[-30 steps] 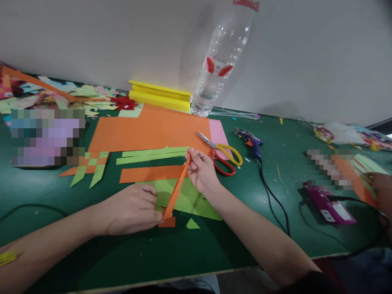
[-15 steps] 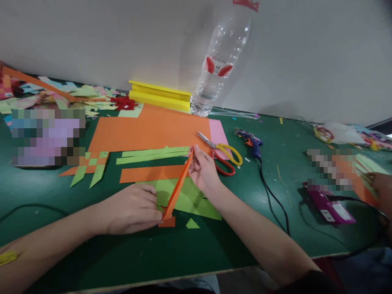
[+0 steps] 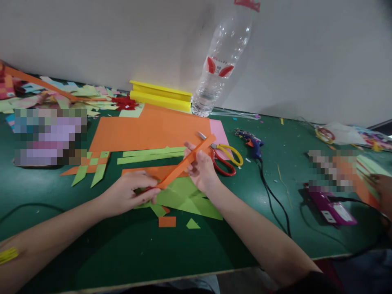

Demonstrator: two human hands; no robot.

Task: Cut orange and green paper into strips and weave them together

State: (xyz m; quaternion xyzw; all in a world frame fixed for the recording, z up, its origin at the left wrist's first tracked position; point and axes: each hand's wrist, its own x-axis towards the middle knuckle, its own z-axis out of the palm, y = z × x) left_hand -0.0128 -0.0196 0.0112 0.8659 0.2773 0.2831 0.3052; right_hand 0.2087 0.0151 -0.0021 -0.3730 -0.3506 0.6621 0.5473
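Note:
A long orange paper strip is held off the green table between both hands. My left hand pinches its near end, fingers closed. My right hand grips it near the far end, fingers closed round it. Under the hands lie green paper pieces and a flat orange strip. A small orange offcut and a green triangle lie on the table nearer to me.
Red and yellow scissors lie right of my right hand, a glue gun with its cord beyond. A large orange sheet, a woven green-orange piece, a plastic bottle and yellow folded paper stand behind. Another person's hand is at the right edge.
Both hands lifted the orange strip off the table and swung it flatter; my left hand moved up and away from the small orange offcut, which stays on the table.

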